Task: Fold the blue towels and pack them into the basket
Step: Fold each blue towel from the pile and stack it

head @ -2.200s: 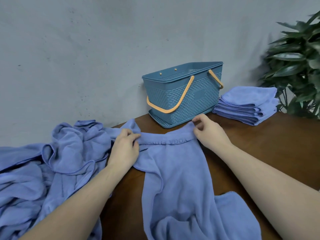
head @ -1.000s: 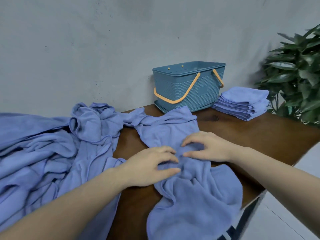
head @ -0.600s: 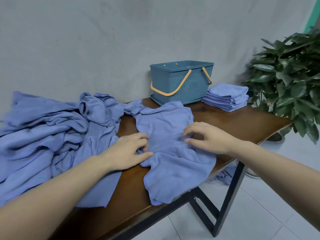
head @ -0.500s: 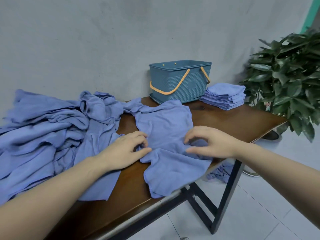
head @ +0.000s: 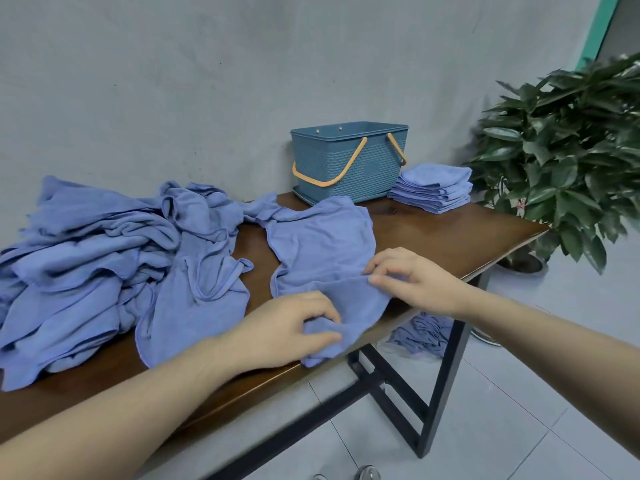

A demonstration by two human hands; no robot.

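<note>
Left hand (head: 287,329) has fingers curled round a bunched near corner of the blue towel (head: 325,258), gripping it right at the table's (head: 450,233) front edge. Right hand (head: 412,280) pinches the towel's folded-over edge between thumb and fingertips, other fingers loosely spread above the cloth. The towel lies part flat on the table, far end almost touching the basket (head: 349,161), near end doubled over and hanging a little past the table edge. Likely step: making the first fold. Risks, as judgement: the left-hand corner is wadded, not flat, so the fold could set in crooked or lumpy; the overhanging part could drag the cloth off the edge if either grip loosens, and one piece of blue cloth (head: 420,336) already lies on the floor under the table. The far edge is rumpled and runs into the pile of unfolded towels (head: 104,258) on the left, so pulling hard might tug a neighbour along. The folded stack (head: 433,188) sits just right of the basket, not in it; whether the basket holds anything cannot be told from this angle. Plenty of folding and all the packing apparently remain. A plant (head: 568,150) stands past the table's right end, well clear.
</note>
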